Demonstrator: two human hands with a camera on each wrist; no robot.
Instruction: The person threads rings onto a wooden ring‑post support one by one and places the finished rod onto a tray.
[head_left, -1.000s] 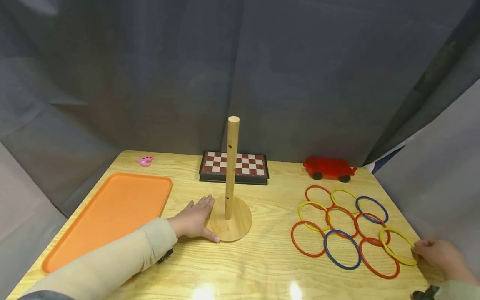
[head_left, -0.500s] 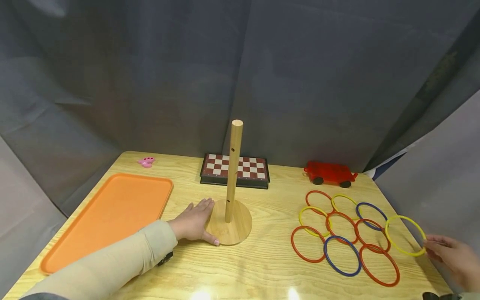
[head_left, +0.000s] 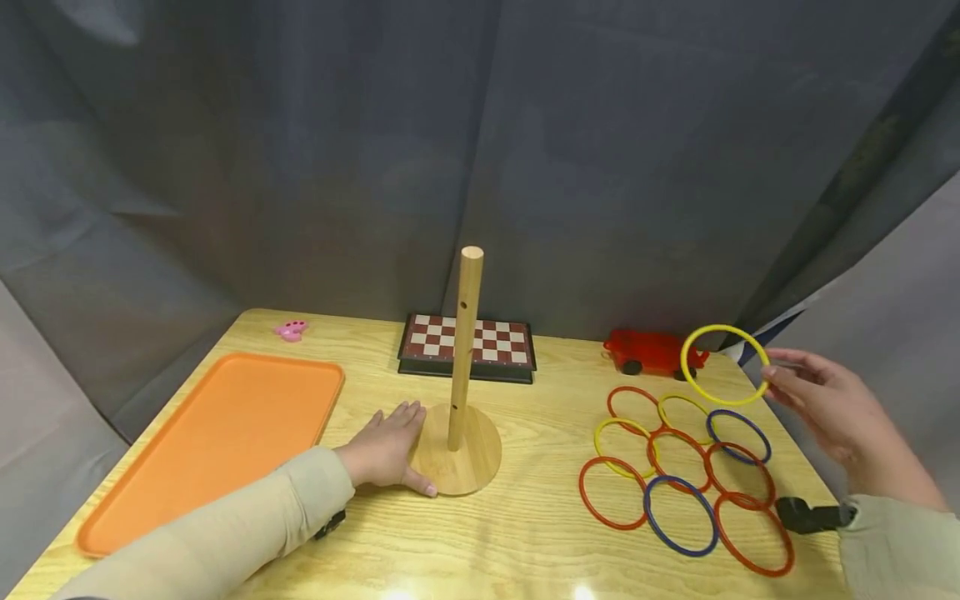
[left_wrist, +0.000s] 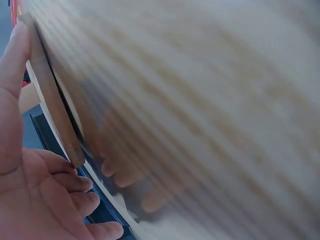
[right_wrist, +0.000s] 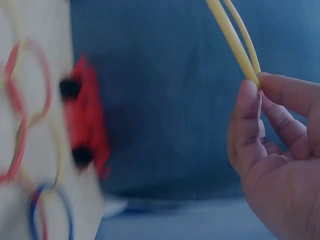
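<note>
My right hand (head_left: 832, 400) pinches a yellow ring (head_left: 688, 350) by its edge, raised above the right side of the table. Thumb and fingertip meet on the yellow ring (right_wrist: 232, 40) in the right wrist view. At the middle of the table stands a wooden post (head_left: 465, 350) on a round wooden base (head_left: 480, 467). My left hand (head_left: 384, 450) rests against the left rim of that base, its fingers and thumb spread. Seen from the left wrist, the left hand (left_wrist: 35, 195) lies along the edge of the base (left_wrist: 55, 105). Several red, yellow and blue rings (head_left: 681, 554) lie overlapping below the right hand.
A red toy wagon (head_left: 651, 353) is behind the rings. Behind the post lies a checkered board (head_left: 502, 337). An orange tray (head_left: 225, 442) covers the left of the table, with a small pink object (head_left: 291, 331) beyond it. Grey curtains (head_left: 337, 167) hang at the back and sides.
My right hand has lifted the yellow ring off the others and carried it up and leftward, away from the table's right edge. My left hand stays at the base.
</note>
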